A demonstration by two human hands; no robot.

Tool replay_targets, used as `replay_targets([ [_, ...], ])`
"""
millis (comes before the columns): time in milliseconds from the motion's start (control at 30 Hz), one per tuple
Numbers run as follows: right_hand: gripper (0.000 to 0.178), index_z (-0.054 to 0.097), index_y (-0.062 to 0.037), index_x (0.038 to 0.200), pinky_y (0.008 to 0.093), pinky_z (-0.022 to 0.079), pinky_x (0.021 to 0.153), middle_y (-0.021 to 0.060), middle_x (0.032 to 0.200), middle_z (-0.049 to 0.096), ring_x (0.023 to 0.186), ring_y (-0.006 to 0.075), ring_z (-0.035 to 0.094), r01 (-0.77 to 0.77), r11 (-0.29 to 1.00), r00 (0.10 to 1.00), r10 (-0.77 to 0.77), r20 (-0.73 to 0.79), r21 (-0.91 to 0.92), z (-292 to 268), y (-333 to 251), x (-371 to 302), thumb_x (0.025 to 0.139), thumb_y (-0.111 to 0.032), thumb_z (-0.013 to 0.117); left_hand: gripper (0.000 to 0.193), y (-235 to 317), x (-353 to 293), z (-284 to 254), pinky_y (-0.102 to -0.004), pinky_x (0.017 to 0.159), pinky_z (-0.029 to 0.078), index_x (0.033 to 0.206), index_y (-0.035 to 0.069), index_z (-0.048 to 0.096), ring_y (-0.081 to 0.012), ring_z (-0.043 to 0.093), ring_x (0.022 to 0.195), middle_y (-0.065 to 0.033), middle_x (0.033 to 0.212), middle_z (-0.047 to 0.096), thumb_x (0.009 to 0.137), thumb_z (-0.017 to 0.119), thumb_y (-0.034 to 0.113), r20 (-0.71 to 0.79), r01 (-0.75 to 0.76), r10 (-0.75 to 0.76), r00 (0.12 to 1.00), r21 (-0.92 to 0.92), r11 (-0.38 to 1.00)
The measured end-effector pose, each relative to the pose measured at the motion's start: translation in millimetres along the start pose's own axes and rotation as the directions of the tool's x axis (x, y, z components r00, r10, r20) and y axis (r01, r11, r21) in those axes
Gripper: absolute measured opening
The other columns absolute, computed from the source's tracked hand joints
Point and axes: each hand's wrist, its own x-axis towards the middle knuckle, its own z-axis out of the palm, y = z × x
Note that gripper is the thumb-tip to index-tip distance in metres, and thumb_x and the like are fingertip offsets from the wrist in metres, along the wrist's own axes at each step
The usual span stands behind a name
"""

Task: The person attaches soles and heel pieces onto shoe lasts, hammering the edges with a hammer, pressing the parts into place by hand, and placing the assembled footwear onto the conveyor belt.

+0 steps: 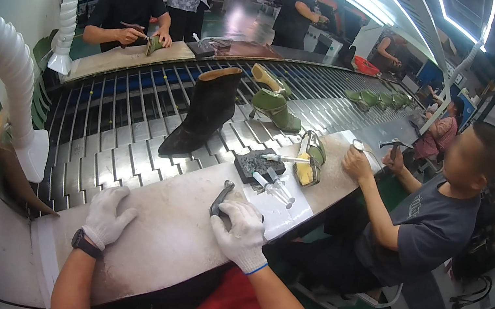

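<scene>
My left hand (pixel 106 216), in a white knit glove, rests on the pale work board (pixel 169 220). Its thumb stands apart from the fingers and it holds nothing. Also gloved, my right hand (pixel 241 233) has its fingers closed around a dark metal hand tool (pixel 220 199) with a curved, knobbed end. The palm hides the rest of that tool, so I cannot tell its exact kind. Beyond my hands a dark ankle boot (pixel 205 111) stands on the metal slats. Clear syringes (pixel 274 189) lie on and beside a black block (pixel 256 164), right of the tool.
A slatted conveyor (pixel 133 128) runs along the board's far side, carrying green shoes (pixel 277 108). Another green shoe (pixel 311 159) sits at the board's right. A seated person (pixel 430 206) there holds a hammer-like tool (pixel 395 144). White ducts (pixel 16 74) hang at left; another person works opposite.
</scene>
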Motion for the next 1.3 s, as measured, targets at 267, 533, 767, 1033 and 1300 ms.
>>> replay_targets([
  [267, 0.024, 0.078, -0.0044, 0.105, 0.0482, 0.057, 0.102, 0.0156, 0.108, 0.081, 0.107, 0.0362, 0.078, 0.007, 1.0, 1.0, -0.008, 0.011, 0.005, 1.0, -2.5, 1.5, 0.084, -0.013, 0.087, 0.055, 3.4, -0.6, -7.2, -0.0521, 0.114, 0.049, 0.134, -0.001, 0.07, -0.0433, 0.066, 0.125, -0.0226, 0.133, 0.073, 0.091, 0.079, 0.033, 0.015, 0.015, -0.015, 1.0, 0.012, 1.0],
  [533, 0.025, 0.077, -0.0047, 0.106, 0.0485, 0.057, 0.103, 0.0155, 0.109, 0.081, 0.107, 0.0365, 0.077, 0.006, 1.0, 1.0, -0.006, 0.021, -0.001, 3.6, -3.5, -2.1, 0.084, -0.014, 0.087, 0.055, -5.3, -4.5, -2.0, -0.0525, 0.113, 0.047, 0.132, 0.0, 0.071, -0.0428, 0.065, 0.125, -0.0215, 0.132, 0.073, 0.091, 0.081, 0.035, -0.002, -0.002, 0.002, 1.0, -0.003, 1.0],
  [767, 0.025, 0.077, -0.005, 0.106, 0.0485, 0.057, 0.102, 0.0156, 0.108, 0.081, 0.107, 0.0366, 0.077, 0.014, 1.0, 1.0, -0.014, 0.003, 0.013, 3.8, -4.7, 1.1, 0.084, -0.014, 0.087, 0.055, -2.0, -2.0, -9.3, -0.0527, 0.114, 0.048, 0.133, -0.001, 0.071, -0.0434, 0.065, 0.126, -0.0221, 0.135, 0.073, 0.092, 0.08, 0.036, 0.005, 0.0, 0.0, 1.0, -0.003, 1.0],
  [1033, 0.025, 0.078, -0.0051, 0.105, 0.0483, 0.057, 0.101, 0.0153, 0.107, 0.081, 0.107, 0.0364, 0.077, 0.011, 1.0, 1.0, -0.011, 0.004, 0.013, 4.6, -9.9, 0.9, 0.083, -0.014, 0.087, 0.056, -1.1, -4.8, -15.4, -0.0524, 0.115, 0.047, 0.133, -0.001, 0.071, -0.0433, 0.066, 0.127, -0.0225, 0.136, 0.072, 0.093, 0.079, 0.036, 0.022, 0.016, -0.016, 1.0, 0.0, 1.0],
  [1300, 0.025, 0.08, -0.0042, 0.106, 0.0496, 0.056, 0.103, 0.0179, 0.107, 0.08, 0.107, 0.0393, 0.076, 0.007, 1.0, 1.0, -0.007, 0.017, 0.015, 3.4, -11.2, 1.6, 0.084, -0.014, 0.086, 0.055, 0.7, -5.9, -16.7, -0.0524, 0.112, 0.048, 0.134, 0.001, 0.071, -0.0424, 0.066, 0.124, -0.0213, 0.134, 0.073, 0.094, 0.079, 0.039, 0.032, 0.043, -0.043, 0.999, 0.005, 0.999],
])
